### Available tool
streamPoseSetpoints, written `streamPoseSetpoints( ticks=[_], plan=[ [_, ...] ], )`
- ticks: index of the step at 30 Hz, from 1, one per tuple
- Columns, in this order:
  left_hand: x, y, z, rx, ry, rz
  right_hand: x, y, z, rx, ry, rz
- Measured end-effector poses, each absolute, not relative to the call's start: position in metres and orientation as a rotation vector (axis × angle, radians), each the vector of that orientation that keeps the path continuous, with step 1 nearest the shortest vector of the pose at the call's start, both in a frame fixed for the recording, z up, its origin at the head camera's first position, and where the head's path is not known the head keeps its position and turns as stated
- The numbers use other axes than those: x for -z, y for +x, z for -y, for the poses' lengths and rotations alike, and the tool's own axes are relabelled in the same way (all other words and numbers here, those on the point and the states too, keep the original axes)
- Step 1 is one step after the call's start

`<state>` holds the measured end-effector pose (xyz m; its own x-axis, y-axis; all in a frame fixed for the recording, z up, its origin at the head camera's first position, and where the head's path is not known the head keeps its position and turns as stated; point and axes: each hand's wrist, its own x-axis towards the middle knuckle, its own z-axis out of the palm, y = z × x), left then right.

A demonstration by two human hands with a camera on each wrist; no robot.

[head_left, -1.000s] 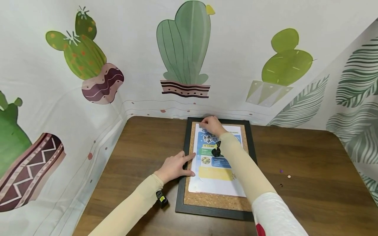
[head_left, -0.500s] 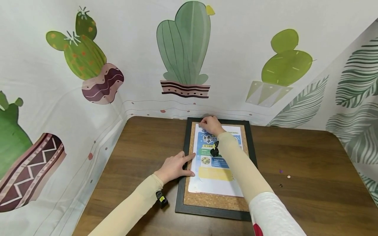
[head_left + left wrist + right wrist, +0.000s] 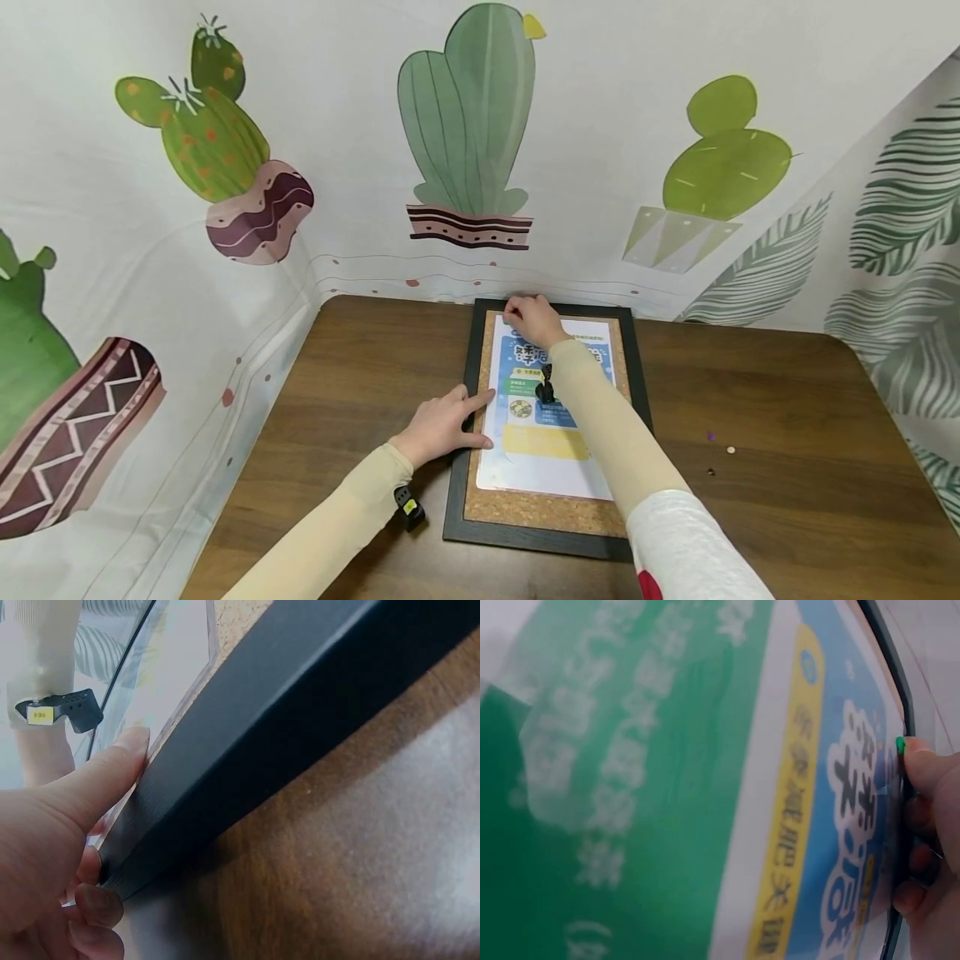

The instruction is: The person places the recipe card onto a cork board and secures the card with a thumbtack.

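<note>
green pin [image 3: 900,744]: seemingly light, stiff; best held by head. right hand [image 3: 536,321]: pinches it. left hand [image 3: 441,423]: spread, touching poster [image 3: 525,475].

Head view down onto poster [image 3: 536,440]

Below the right hand [image 3: 536,319], a glossy, smooth sheet [image 3: 525,477], plastic-coated by the look, catching the light! In that hand, a plastic-looking green pin [image 3: 900,745]. By the left hand [image 3: 442,423], rough, speckled cork [image 3: 540,510], edged by a dull-sheened black frame [image 3: 525,541]. Beneath both, a wood-grain surface [image 3: 337,375], softly shiny; beyond them, matt, creased cloth [image 3: 337,108].
</note>
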<state>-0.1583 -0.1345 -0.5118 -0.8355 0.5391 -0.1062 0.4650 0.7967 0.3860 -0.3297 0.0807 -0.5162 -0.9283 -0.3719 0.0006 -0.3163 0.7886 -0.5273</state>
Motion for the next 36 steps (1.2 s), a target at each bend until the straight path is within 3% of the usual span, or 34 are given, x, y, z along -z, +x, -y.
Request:
streamPoseSetpoints(
  ticks=[17, 36],
  plan=[
    [0.510, -0.156, 0.134, -0.522, 0.790, -2.775, 0.512, -0.327, -0.078, 0.557, -0.634, -2.917],
    [0.507, -0.157, 0.133, -0.515, 0.756, -2.758, 0.505, -0.307, -0.126, 1.006, -0.619, -2.792]
  ],
)
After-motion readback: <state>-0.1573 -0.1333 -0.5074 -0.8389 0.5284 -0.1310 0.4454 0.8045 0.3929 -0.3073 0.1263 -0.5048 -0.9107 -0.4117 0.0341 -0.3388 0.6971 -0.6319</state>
